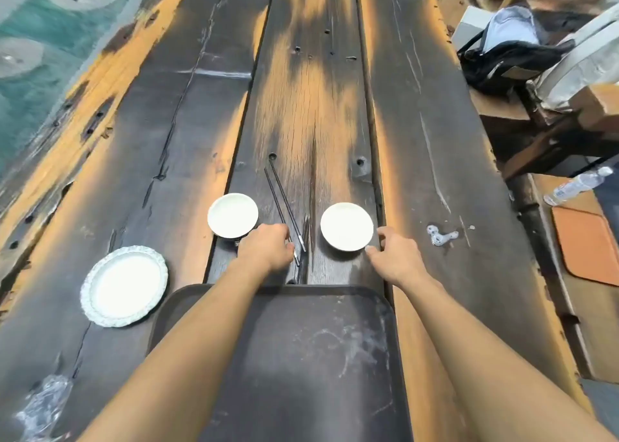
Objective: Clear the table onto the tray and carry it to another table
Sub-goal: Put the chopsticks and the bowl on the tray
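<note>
A dark scuffed tray (pixel 301 358) lies on the wooden table (pixel 418 140) right in front of me, with nothing on it. Beyond its far edge stand two white bowls: the left bowl (pixel 232 215) and the right bowl (pixel 346 226). Between them lie two black chopsticks (pixel 280 195). My left hand (pixel 268 247) rests between the left bowl and the chopsticks' near ends, fingers curled at them. The fingertips of my right hand (pixel 392 255) touch the right bowl's near rim. A white plate with a patterned rim (pixel 124 285) sits left of the tray.
A crumpled clear plastic wrap (pixel 43 404) lies at the near left of the table. White smears (pixel 440 235) mark the plank to the right. Past the right edge are an orange mat (pixel 589 244), a water bottle (pixel 576 187) and a black backpack (pixel 509 56).
</note>
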`<action>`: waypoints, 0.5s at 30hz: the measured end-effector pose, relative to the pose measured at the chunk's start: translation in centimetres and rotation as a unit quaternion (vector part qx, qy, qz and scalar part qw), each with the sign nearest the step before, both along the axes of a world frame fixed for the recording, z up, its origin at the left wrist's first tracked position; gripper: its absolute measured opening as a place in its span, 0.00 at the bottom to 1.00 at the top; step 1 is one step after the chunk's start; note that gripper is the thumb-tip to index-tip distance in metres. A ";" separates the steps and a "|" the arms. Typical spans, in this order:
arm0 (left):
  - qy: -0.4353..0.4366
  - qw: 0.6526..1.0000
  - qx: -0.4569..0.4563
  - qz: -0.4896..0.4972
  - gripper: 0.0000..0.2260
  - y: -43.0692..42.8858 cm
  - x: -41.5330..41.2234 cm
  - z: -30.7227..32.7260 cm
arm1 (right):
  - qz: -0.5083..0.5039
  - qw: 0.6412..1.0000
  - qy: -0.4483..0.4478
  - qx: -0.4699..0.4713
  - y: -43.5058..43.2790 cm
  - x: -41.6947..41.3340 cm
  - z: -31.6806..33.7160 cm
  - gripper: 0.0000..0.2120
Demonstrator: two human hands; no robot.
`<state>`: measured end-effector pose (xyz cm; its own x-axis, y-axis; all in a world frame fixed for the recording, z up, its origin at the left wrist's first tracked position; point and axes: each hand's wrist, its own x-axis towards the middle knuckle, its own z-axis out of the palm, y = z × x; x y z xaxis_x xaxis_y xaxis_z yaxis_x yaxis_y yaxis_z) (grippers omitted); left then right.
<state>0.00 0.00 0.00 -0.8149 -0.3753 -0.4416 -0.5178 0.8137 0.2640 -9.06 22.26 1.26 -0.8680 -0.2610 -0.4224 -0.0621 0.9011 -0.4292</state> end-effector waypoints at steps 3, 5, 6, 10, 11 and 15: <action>-0.014 0.999 -0.035 0.035 0.14 0.4 -2.1 -1.9 | 0.023 1.000 0.018 0.001 -0.1 -2.6 -1.5 0.27; -0.027 0.996 -0.046 0.067 0.14 0.5 -3.3 -3.0 | 0.036 0.999 0.007 -0.007 -0.7 -4.1 -2.4 0.28; -0.029 0.995 -0.045 0.083 0.14 0.3 -3.8 -3.5 | 0.044 0.999 0.006 -0.010 -1.0 -4.6 -2.7 0.28; -0.015 0.985 -0.047 0.163 0.21 -0.2 -6.2 -5.5 | 0.090 0.996 0.005 -0.022 -1.6 -6.7 -4.4 0.20; -0.006 0.981 -0.041 0.187 0.24 -0.4 -6.6 -5.8 | 0.096 0.995 0.010 -0.029 -1.7 -7.0 -4.7 0.17; 0.013 0.971 -0.020 0.238 0.25 -0.7 -8.3 -6.7 | 0.080 0.995 0.011 -0.065 -1.7 -8.0 -5.8 0.11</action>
<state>-8.34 -0.69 -6.71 -0.5558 -0.7287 -0.4001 -0.8313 0.4933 0.2562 -17.09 20.58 -4.55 -0.8202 -0.4472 -0.3568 -0.2103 0.8157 -0.5389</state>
